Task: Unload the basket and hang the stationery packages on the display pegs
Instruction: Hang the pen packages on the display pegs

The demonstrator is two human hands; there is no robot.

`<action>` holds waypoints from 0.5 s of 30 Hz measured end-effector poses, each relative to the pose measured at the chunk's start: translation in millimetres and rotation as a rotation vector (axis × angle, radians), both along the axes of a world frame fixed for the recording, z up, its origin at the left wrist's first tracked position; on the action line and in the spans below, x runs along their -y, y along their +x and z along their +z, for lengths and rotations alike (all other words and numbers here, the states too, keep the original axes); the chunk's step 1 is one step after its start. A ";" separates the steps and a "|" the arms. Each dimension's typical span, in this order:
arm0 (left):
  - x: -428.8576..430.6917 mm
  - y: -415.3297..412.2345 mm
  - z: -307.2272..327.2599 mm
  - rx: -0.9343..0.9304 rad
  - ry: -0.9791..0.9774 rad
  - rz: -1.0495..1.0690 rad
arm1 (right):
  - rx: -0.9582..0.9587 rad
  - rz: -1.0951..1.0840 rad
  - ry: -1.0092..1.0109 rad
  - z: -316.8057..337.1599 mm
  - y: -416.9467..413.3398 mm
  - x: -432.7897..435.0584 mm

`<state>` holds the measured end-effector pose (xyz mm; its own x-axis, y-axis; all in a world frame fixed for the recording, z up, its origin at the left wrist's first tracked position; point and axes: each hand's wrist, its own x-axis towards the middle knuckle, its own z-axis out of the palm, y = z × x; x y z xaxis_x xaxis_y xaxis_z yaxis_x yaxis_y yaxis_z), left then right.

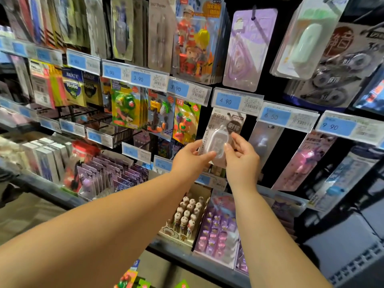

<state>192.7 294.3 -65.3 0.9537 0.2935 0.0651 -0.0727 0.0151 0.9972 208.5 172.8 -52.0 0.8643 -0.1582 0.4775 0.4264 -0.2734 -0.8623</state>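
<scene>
Hands (187, 157) (242, 161) on package (223, 126), perhaps correction tape.

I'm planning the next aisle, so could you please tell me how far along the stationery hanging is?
Done: neighbouring pegs already carry packs, like the fruit erasers. In hand: left hand and right hand hold a grey blister package under the 4.90 tag; hooked or not, I cannot tell. Left: colourful packs at the bottom edge, probably still to hang.
</scene>
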 end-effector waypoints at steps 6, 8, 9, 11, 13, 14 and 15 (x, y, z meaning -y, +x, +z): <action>3.7 1.8 8.6 -0.009 0.250 0.084 | -0.048 -0.038 -0.186 4.2 0.7 4.8; 3.6 1.6 9.4 -0.026 0.319 0.096 | -0.057 -0.028 -0.222 4.9 -1.0 6.3; 2.6 1.0 9.4 -0.026 0.349 0.104 | -0.053 -0.021 -0.227 4.3 -1.8 6.2; -0.8 -4.4 8.1 -0.023 0.397 0.119 | -0.024 -0.035 -0.245 1.6 -4.2 6.1; -7.1 -14.2 -0.5 -0.034 0.430 0.128 | 0.021 -0.104 -0.303 -3.6 -7.6 6.6; -10.8 -21.2 -6.6 -0.044 0.437 0.128 | 0.041 -0.140 -0.337 -6.3 -10.2 6.8; -14.7 -29.8 -15.2 -0.054 0.443 0.125 | 0.056 -0.167 -0.371 -10.4 -14.1 6.4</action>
<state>162.8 309.0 -80.5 0.9182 0.3617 0.1613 0.0053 -0.4187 0.9081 194.5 166.4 -62.4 0.8122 -0.1026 0.5744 0.3933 -0.6309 -0.6688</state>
